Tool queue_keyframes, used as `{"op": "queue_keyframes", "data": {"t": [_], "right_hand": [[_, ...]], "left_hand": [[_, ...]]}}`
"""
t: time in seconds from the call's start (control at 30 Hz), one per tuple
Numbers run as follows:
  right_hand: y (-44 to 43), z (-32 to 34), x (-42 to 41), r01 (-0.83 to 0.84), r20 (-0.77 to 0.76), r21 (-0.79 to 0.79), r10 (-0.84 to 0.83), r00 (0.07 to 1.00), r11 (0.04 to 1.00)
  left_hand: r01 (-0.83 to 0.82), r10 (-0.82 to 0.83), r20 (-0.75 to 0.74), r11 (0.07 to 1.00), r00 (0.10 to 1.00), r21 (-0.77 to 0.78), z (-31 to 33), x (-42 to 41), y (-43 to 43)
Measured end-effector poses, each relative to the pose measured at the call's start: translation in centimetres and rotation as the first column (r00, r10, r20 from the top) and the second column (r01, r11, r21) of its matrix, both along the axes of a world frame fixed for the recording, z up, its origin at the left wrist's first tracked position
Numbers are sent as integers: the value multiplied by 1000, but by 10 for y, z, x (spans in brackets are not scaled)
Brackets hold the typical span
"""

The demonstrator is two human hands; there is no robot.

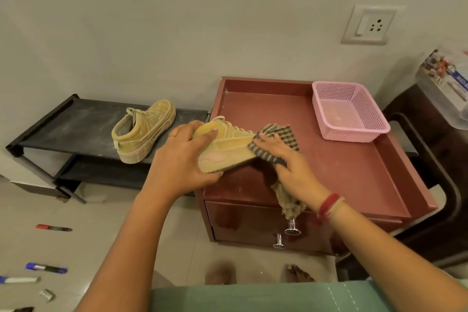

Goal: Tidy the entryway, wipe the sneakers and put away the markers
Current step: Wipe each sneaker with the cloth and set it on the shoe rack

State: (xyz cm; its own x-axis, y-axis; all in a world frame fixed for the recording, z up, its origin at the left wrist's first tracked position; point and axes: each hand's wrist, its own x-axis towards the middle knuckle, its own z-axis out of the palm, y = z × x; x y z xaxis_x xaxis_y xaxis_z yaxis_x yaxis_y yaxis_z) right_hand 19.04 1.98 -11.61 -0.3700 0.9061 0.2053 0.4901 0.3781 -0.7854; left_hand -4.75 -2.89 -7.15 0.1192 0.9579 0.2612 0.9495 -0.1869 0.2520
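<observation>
Over the cabinet [342,159] top's left edge, the left hand [182,159] grips a sneaker [228,144] by its heel. The right hand [291,167] holds a checked cloth [281,134] against its side; the pink basket [354,132] sits well apart.

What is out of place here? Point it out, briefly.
Markers lie scattered on the floor at lower left: a red marker, a blue marker and a white-barrelled marker, with a small grey piece loose beside them. The pink basket on the cabinet holds none.
</observation>
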Motion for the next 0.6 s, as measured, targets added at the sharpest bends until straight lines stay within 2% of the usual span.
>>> {"op": "queue_keyframes", "data": {"t": [0.07, 0.17, 0.3, 0.4, 0.43, 0.53, 0.6], "right_hand": [[4, 2, 2, -8, -12, 26, 8, 1000, 1000], [25, 10, 5, 131, -79, -87, -138, 987, 988], [20, 1, 2, 71, -50, -9, -71, 996, 997], [31, 6, 10, 188, -104, -110, -200, 974, 976], [27, 8, 9, 196, -86, -79, -203, 975, 977], [0, 2, -6, 36, 17, 132, -39, 999, 991], [2, -1, -4, 42, 16, 137, -45, 999, 990]], "left_hand": [[-11, 11, 28, 1000, 1000, -13, -1, -1, 1], [-24, 25, 62, 999, 998, -22, 0, 0, 0], [-12, 13, 96, 1000, 995, -9, -1, -2, 1], [-11, 12, 106, 1000, 994, -8, -1, -1, 0], [-10, 11, 110, 1000, 994, -7, -1, -1, -1], [-9, 10, 125, 1000, 992, -5, -2, -1, 0], [-10, 11, 125, 1000, 992, -11, -1, -1, 0]]}}
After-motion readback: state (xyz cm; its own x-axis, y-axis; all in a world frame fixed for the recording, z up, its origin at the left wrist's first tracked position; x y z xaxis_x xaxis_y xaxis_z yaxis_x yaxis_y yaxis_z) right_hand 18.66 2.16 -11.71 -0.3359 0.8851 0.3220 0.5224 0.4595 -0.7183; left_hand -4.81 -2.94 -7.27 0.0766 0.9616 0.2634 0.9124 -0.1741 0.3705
